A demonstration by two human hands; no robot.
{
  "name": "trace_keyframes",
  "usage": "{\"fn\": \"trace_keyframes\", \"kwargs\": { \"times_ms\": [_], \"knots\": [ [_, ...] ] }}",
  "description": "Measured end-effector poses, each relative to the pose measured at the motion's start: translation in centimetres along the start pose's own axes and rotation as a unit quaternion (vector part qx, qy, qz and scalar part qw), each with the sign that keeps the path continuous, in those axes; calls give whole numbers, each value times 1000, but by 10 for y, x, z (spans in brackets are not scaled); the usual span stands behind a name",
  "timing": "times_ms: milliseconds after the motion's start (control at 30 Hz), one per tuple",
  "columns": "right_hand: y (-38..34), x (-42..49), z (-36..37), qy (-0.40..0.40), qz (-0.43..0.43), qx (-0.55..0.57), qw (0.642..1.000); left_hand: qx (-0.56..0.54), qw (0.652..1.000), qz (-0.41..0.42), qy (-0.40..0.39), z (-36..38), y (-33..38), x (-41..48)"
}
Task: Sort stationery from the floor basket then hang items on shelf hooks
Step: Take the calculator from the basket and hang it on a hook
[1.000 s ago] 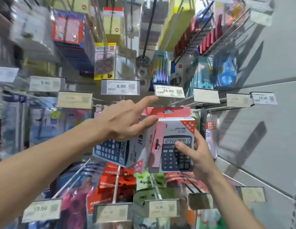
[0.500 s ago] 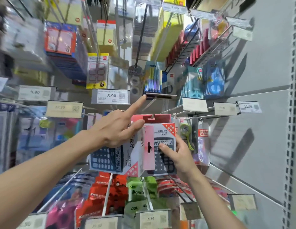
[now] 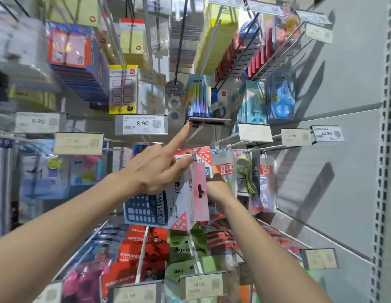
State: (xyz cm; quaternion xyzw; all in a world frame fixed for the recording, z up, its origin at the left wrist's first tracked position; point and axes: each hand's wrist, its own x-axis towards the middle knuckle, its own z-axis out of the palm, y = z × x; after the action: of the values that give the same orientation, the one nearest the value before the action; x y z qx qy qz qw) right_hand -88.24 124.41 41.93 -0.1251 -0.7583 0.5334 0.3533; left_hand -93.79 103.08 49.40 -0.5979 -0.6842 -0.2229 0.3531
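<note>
Calculator box [image 3: 200, 186]: seen almost edge-on, upright, at mid-shelf height in front of the display wall. A pale pink side panel with a black slot-shaped mark is turned to the camera. A red header tab is noted at the top, and a sliver of the front face with a printed display is visible at the right edge. The header tab is level with the tip of a wire hook [image 3: 195, 150]; whether it is threaded on cannot be told.

Right hand [image 3: 219, 191]: the box is held from the right, thumb laid on the front face, remaining fingers hidden behind it.

Left hand [image 3: 153, 171]: index finger [image 3: 179, 138] is extended straight, its tip pressed under a price label [image 3: 208, 121] that is tipped up flat. The thumb is pressed against the header tab; the other fingers are curled, nothing enclosed.

A second box [image 3: 146, 209], white with a dark blue calculator printed on it, is touching the first on its left. Jump-rope packs [image 3: 244, 176] are hung just to the right.
</note>
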Motion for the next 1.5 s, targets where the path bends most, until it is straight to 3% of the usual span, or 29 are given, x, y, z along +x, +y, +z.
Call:
{"fn": "trace_keyframes", "kwargs": {
  "times_ms": [167,300,333,433,533,600,700,800,967,1233,1500],
  "knots": [
    [-6,-14,4,-16,-4,-85,996,-6,1000,-17,8,3,6,-3],
    [15,-25,5,73,65,60,993,-28,999,-31,10,5,6,-1],
    [25,-32,0,67,37,61,995,-33,999,-31,11,6,6,-1],
    [23,-79,-9,-9,-142,-33,989,-54,998,-22,25,8,10,0],
    [8,-121,1,-131,-112,-111,979,-92,994,-8,50,11,10,2],
    [12,-135,7,-137,-119,-67,981,-133,989,3,70,15,10,5],
    [12,-134,21,-40,-156,80,984,-192,975,-23,106,21,7,10],
    [9,-123,22,-2,-151,194,969,-199,970,-30,137,22,1,10],
    [8,-117,2,-2,-144,200,969,-144,983,-16,114,22,-7,7],
    [3,-114,-24,-33,-164,190,967,-108,977,-17,185,23,10,9],
    [-2,-110,-34,-51,-143,201,968,-74,991,7,112,11,1,-2]
  ]
}}
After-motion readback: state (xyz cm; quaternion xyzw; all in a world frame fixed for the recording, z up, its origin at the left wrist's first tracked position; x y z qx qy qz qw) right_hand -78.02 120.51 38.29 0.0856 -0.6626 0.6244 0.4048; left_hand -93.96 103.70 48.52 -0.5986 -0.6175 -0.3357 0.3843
